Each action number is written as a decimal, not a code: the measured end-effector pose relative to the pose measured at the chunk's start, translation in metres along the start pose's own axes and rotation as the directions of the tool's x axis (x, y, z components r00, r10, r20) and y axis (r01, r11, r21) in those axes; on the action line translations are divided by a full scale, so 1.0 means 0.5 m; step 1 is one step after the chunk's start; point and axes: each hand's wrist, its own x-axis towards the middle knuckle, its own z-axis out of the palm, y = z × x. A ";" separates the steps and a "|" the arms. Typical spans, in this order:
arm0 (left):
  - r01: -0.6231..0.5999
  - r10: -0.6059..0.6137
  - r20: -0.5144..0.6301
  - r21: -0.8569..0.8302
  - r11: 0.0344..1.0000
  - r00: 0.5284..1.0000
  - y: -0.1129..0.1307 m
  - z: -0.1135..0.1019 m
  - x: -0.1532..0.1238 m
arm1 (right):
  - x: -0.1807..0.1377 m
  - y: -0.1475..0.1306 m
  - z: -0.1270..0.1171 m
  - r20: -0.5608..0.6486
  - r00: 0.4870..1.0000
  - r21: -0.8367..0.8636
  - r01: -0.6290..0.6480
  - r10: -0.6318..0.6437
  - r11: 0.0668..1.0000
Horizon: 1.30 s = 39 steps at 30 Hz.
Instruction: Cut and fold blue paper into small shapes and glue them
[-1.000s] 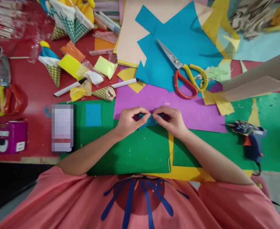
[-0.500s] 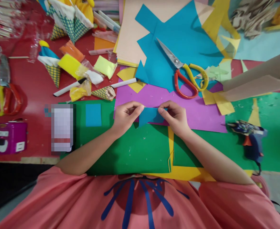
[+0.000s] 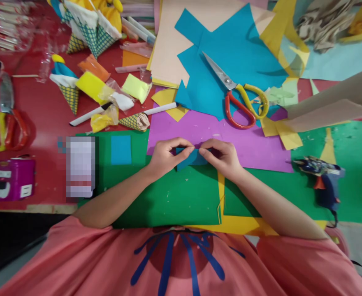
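Pinching blue paper piece point(image 3: 191, 160) between left hand point(image 3: 165, 158) and right hand point(image 3: 223, 158) — both clamped on it | fold seemingly part-made | glue gun point(image 3: 323, 181) well apart — untouched

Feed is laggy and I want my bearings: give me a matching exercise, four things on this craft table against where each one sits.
Things
1. small blue paper piece
2. red-and-yellow-handled steel scissors
3. dark blue plastic glue gun
4. flat blue paper square

Places
A. on the green paper sheet, far right
B. pinched between left hand and right hand
C. on the green paper sheet, left of the left hand
D. on the large blue paper sheet

Pairs: 1-B, 2-D, 3-A, 4-C
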 end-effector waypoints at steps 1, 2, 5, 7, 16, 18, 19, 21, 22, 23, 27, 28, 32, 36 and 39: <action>-0.010 0.010 0.016 0.013 1.000 1.000 -0.001 0.000 -0.001 | 0.000 -0.001 0.001 0.012 1.000 -0.019 0.014 -0.013 1.000; -0.019 0.019 0.029 0.024 1.000 0.999 -0.002 0.000 -0.001 | 0.000 -0.002 0.002 0.023 0.999 -0.035 0.027 -0.026 0.999; -0.046 0.042 0.065 0.070 0.996 0.997 -0.005 0.000 -0.003 | -0.001 0.000 0.004 0.064 0.997 -0.078 0.056 -0.051 0.995; -0.059 0.051 0.085 0.095 0.994 0.995 -0.006 0.001 -0.004 | -0.001 0.000 0.004 0.080 0.995 -0.098 0.060 -0.052 0.993; 0.127 -0.127 0.008 -0.124 0.984 0.992 0.006 0.001 0.004 | 0.001 -0.001 -0.002 -0.017 0.998 0.016 -0.066 0.067 0.998; 0.156 -0.166 -0.048 -0.166 0.974 0.985 0.003 -0.001 0.009 | 0.001 0.004 -0.004 -0.043 0.995 0.048 -0.089 0.091 0.995; 0.163 -0.180 -0.085 -0.178 0.970 0.980 -0.001 -0.001 0.010 | 0.001 0.006 -0.004 -0.062 0.992 0.061 -0.104 0.108 0.993; 0.138 -0.183 -0.184 -0.234 0.962 0.966 -0.010 -0.002 0.012 | 0.001 0.010 -0.004 -0.101 0.985 0.088 -0.131 0.140 0.987; 0.124 -0.184 -0.199 -0.277 0.953 0.963 -0.014 -0.002 0.012 | 0.001 0.012 -0.004 -0.111 0.982 0.099 -0.139 0.150 0.985; 0.114 -0.182 -0.196 -0.315 0.942 0.964 -0.017 -0.003 0.012 | 0.001 0.012 -0.004 -0.113 0.982 0.106 -0.142 0.153 0.984; 0.133 -0.138 0.001 -0.251 0.959 0.990 -0.014 -0.003 0.006 | 0.001 0.007 -0.002 -0.060 0.991 0.085 -0.113 0.119 0.990; 0.135 -0.128 0.046 -0.206 0.969 0.991 -0.011 -0.003 0.005 | 0.002 0.005 -0.002 -0.044 0.993 0.077 -0.108 0.112 0.991; 0.137 -0.132 0.058 -0.086 0.987 0.990 -0.001 -0.002 0.004 | 0.004 0.002 -0.002 0.020 0.994 0.075 -0.112 0.111 0.991; 0.167 -0.168 -0.011 -0.097 0.981 0.986 0.000 -0.002 0.006 | 0.004 0.008 -0.004 0.026 0.986 0.130 -0.164 0.162 0.978; 0.155 -0.160 -0.046 -0.097 0.983 0.986 -0.001 -0.003 0.006 | 0.003 0.010 -0.005 -0.008 0.982 0.185 -0.185 0.190 0.965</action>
